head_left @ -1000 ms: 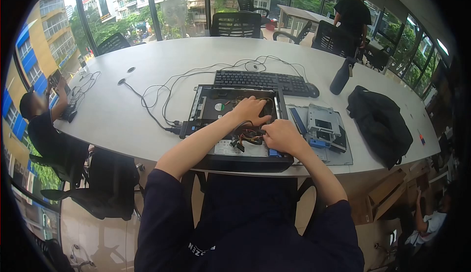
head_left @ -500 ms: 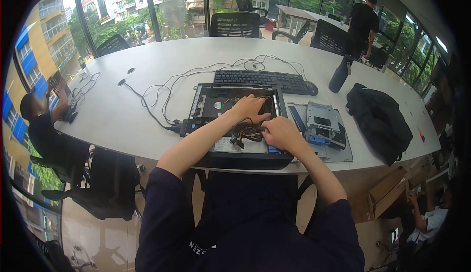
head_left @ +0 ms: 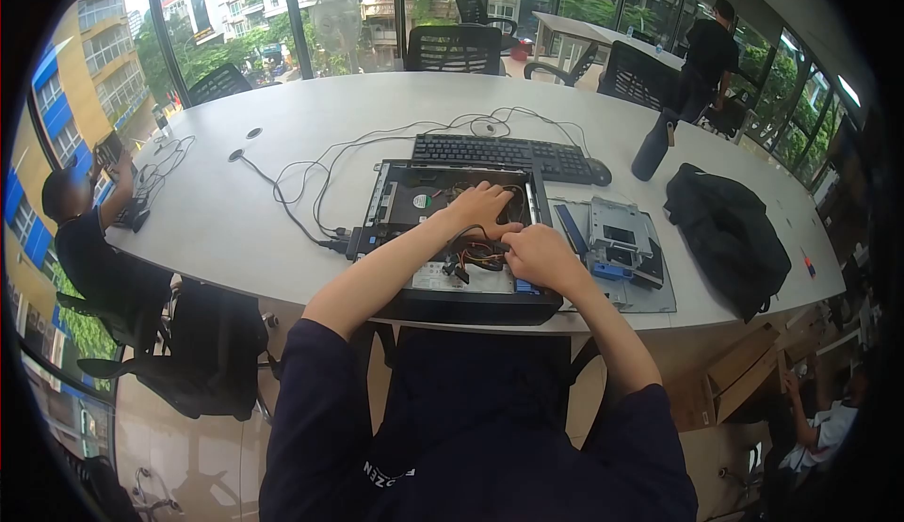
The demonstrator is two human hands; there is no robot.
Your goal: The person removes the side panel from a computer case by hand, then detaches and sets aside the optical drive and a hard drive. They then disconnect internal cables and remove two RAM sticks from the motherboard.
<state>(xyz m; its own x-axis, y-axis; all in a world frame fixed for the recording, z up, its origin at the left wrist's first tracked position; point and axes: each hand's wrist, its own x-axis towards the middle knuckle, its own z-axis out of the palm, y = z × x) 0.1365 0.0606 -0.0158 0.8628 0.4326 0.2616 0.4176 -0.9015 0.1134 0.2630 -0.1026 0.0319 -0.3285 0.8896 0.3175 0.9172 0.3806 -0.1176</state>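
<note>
An open black computer case (head_left: 471, 309) lies flat at the table's near edge, its inside facing up. Over its right half, my left hand (head_left: 480, 209) reaches in among the wires with its fingers bent; whatever its fingertips touch is too small to make out. My right hand (head_left: 539, 256) is closed at the case's right side, close to the left thumb, and what it grips is hidden. A bundle of black, yellow and red cables (head_left: 478, 256) sits in the case just left of my right hand.
Behind the case are a black keyboard (head_left: 499, 152) and mouse (head_left: 599, 172). To the right lie a metal drive bracket (head_left: 617, 225) on a panel, a dark bottle (head_left: 652, 150) and a black bag (head_left: 727, 235). Loose cables run left. A person (head_left: 89, 240) sits at the left end.
Both of my hands stay almost in place on the case. The person standing in the background has shifted slightly.
</note>
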